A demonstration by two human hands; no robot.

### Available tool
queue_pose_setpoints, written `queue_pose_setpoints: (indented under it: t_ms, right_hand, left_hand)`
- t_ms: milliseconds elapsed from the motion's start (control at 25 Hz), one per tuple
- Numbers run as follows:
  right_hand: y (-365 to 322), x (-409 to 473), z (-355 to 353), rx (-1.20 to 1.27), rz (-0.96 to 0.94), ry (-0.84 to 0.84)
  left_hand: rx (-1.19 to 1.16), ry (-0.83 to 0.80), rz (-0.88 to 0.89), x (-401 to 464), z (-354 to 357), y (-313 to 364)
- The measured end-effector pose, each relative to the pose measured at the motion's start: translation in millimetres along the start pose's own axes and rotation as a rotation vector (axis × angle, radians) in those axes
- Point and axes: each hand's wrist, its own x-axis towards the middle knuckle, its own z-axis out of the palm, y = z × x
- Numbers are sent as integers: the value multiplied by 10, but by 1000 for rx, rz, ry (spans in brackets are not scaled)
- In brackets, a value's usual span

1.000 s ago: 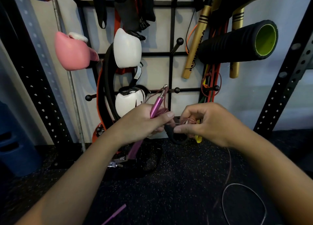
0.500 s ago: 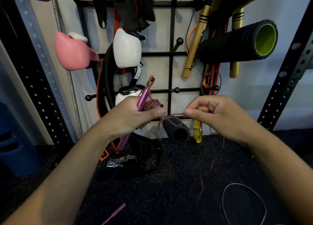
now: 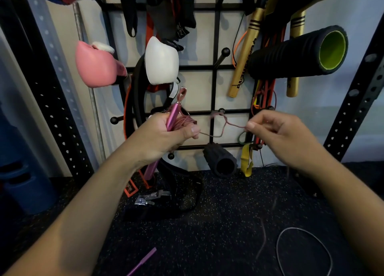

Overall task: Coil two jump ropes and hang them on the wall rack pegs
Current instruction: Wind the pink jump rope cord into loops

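Drawing apart since the earlier frame, your right hand (image 3: 278, 134) had moved rightward, its fingers pinching the pink rope (image 3: 223, 128) now stretched at frame center. Your left hand (image 3: 164, 136) stayed clenched around the pink handle (image 3: 172, 117) and coils, before the wall rack (image 3: 216, 88).

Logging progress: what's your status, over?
Left hand grips pink handle and coil. Right hand pinches cord. Rope unhung, nothing blocking.

The right hand (image 3: 284, 134) has drawn away from the left hand (image 3: 164, 136) — both sit higher against the wall rack (image 3: 216, 68). A kinked length of pink cord (image 3: 223, 128) now spans the gap between them.
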Motion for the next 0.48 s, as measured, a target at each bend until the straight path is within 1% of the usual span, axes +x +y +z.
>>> queue_pose_setpoints:
  t_ms: [80, 200, 240, 360, 440, 480]
  right_hand:
    - [-13, 14, 73, -14, -4, -39]
    - [-8, 30, 122, 157, 54, -49]
    - [-2, 29, 128, 179, 46, -59]
    - [-2, 7, 148, 114, -37, -151]
    - [-32, -15, 166, 52, -69, -235]
    - [-44, -22, 167, 35, -77, -251]
  left_hand:
    - [-12, -30, -15, 19, 52, -28]
    - [-31, -50, -45, 32, 120, -77]
    - [-39, -64, -41, 31, 147, -81]
    - [-78, -87, -15, 32, 208, -77]
    - [-93, -76, -14, 37, 209, -61]
    - [-103, -67, -13, 31, 194, -50]
